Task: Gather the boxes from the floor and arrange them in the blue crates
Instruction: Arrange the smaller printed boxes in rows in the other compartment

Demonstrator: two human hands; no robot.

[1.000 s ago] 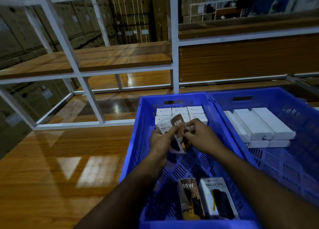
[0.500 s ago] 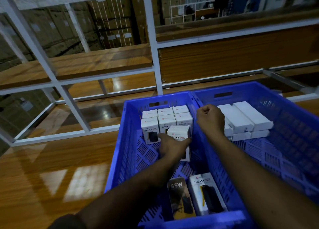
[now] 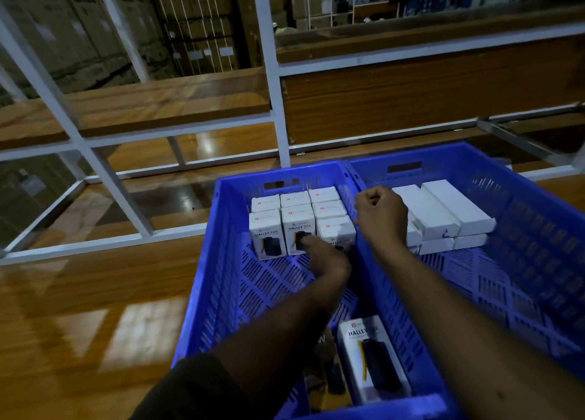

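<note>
Now a box (image 3: 337,234) is being touched by the left hand (image 3: 326,258), grip unclear; right hand (image 3: 381,217) is being clenched, empty, over the crates (image 3: 228,261).

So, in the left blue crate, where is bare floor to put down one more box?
The left blue plastic crate has bare mesh floor in its middle, between the upright white boxes along the far wall and the white box lying flat at the near wall. The left hand is over the far right part. The far wall is crowded.
</note>
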